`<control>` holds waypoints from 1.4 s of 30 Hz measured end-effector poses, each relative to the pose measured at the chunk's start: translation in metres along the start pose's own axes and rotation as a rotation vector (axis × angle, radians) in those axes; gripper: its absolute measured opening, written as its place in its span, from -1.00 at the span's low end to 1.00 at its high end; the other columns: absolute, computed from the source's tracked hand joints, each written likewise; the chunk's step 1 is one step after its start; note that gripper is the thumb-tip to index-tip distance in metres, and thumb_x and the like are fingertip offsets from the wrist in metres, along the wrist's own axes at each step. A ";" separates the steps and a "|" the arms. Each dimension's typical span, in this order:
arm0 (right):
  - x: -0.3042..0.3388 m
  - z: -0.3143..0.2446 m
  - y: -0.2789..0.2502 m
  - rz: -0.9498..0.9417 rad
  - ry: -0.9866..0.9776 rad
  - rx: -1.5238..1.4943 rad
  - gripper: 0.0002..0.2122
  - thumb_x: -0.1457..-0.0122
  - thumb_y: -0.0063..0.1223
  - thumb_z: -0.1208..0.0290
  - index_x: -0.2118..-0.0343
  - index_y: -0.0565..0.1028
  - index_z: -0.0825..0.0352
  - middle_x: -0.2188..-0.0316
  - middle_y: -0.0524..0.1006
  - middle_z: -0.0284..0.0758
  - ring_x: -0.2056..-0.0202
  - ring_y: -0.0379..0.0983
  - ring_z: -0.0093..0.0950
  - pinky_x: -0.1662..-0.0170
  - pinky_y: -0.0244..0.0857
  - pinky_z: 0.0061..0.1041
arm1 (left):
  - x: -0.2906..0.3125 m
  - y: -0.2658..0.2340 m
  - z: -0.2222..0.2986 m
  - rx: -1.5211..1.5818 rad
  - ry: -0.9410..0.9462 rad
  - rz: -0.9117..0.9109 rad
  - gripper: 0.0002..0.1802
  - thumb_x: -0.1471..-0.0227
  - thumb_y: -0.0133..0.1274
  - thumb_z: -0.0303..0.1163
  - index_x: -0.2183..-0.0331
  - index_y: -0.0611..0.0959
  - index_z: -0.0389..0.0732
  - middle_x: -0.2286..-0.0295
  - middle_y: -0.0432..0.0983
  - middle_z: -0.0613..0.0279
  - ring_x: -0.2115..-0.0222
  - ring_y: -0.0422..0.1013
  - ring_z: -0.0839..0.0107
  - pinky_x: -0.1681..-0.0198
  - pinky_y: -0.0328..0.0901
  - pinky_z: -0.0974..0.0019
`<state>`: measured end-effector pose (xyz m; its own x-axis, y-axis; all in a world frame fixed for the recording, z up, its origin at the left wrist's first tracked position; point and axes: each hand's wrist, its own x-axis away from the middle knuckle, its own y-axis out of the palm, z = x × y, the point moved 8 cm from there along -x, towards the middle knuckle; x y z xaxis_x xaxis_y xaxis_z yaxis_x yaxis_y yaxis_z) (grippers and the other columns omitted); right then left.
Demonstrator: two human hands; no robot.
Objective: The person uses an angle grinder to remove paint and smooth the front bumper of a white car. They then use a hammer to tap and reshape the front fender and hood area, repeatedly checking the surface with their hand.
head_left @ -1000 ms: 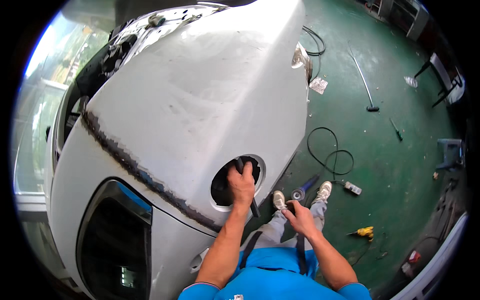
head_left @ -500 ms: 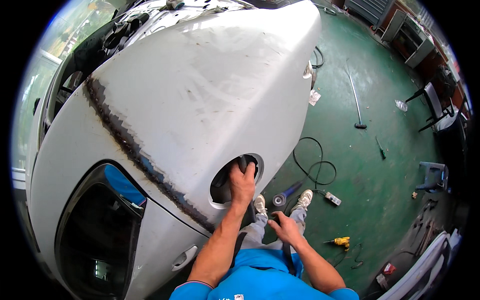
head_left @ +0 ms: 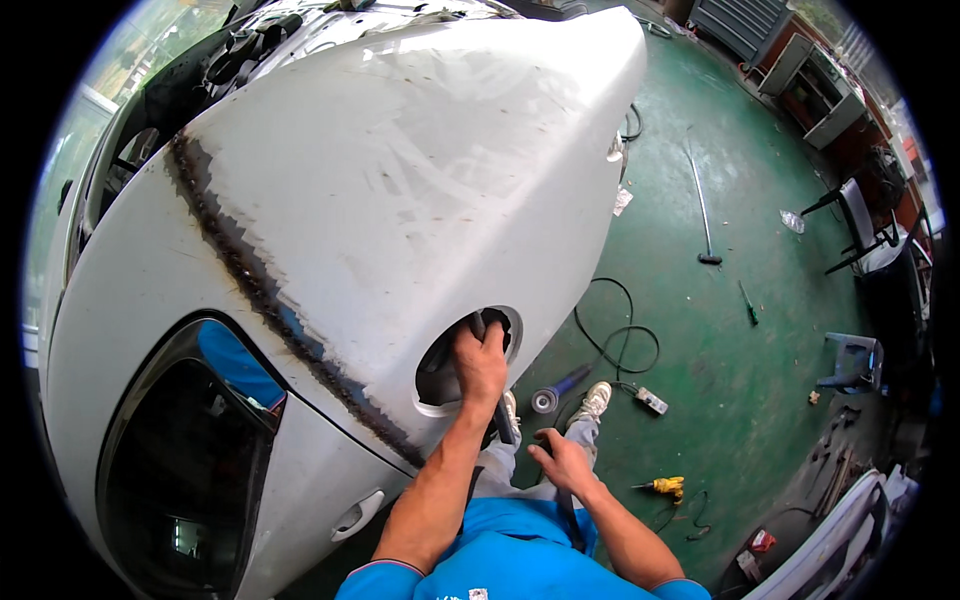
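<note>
My left hand [head_left: 480, 366] reaches into a round opening [head_left: 440, 408] in the side panel of a white car body [head_left: 400, 190]. Its fingers are closed around a dark bar [head_left: 504, 428], whose one end shows above the knuckles inside the opening and whose other end sticks out below, beside the wrist. The fingertips are partly hidden. In front of my waist, apart from the car, hovers my right hand [head_left: 565, 464], fingers loosely bent and thumb apart, with nothing visible in it. A rough, dark, burnt-looking seam [head_left: 262, 292] crosses the panel left of the opening.
On the green floor lie an angle grinder [head_left: 560, 389] by my shoes, a looped black cable, a power strip [head_left: 651, 400], a yellow drill [head_left: 664, 488], a screwdriver [head_left: 749, 305] and a long T-handled rod [head_left: 702, 205]. A blue stool [head_left: 853, 360] and chair [head_left: 862, 222] stand right.
The view has shifted slightly, so the floor things sit further left in the picture. My left hand stays on the bar in the opening; my right hand is hardly changed.
</note>
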<state>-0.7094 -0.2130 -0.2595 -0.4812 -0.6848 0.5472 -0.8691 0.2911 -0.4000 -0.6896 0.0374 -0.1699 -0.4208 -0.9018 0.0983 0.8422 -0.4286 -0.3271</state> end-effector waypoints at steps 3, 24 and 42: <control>0.001 0.004 0.000 -0.005 0.020 -0.027 -0.59 -0.24 0.13 0.13 0.01 0.45 0.37 0.26 0.63 -0.04 0.20 0.58 -0.07 0.15 0.45 -0.21 | 0.003 -0.001 0.006 -0.072 0.041 -0.035 -0.73 -0.07 0.13 -0.35 0.43 0.51 -0.40 0.63 0.41 -0.01 0.59 0.34 0.22 0.43 0.29 0.11; -0.001 -0.002 0.012 -0.046 0.000 0.038 -0.61 -0.22 0.12 0.11 0.05 0.48 0.31 0.32 0.61 -0.02 0.23 0.57 -0.06 0.19 0.41 -0.16 | 0.010 -0.003 0.000 -0.173 0.148 0.047 -0.73 -0.08 0.13 -0.33 0.38 0.52 -0.38 0.57 0.49 -0.11 0.56 0.44 0.05 0.42 0.33 0.08; 0.001 0.010 0.016 -0.073 0.022 0.064 -0.59 -0.21 0.12 0.08 0.05 0.48 0.32 0.31 0.62 -0.03 0.20 0.56 -0.05 0.17 0.41 -0.15 | 0.002 -0.004 0.007 -0.128 0.019 0.020 -0.72 -0.07 0.11 -0.35 0.43 0.49 -0.42 0.58 0.45 -0.16 0.54 0.41 0.00 0.37 0.31 0.04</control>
<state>-0.7230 -0.2156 -0.2730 -0.4197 -0.6879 0.5922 -0.8932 0.1969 -0.4043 -0.6915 0.0365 -0.1613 -0.4119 -0.9083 0.0733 0.8009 -0.3992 -0.4463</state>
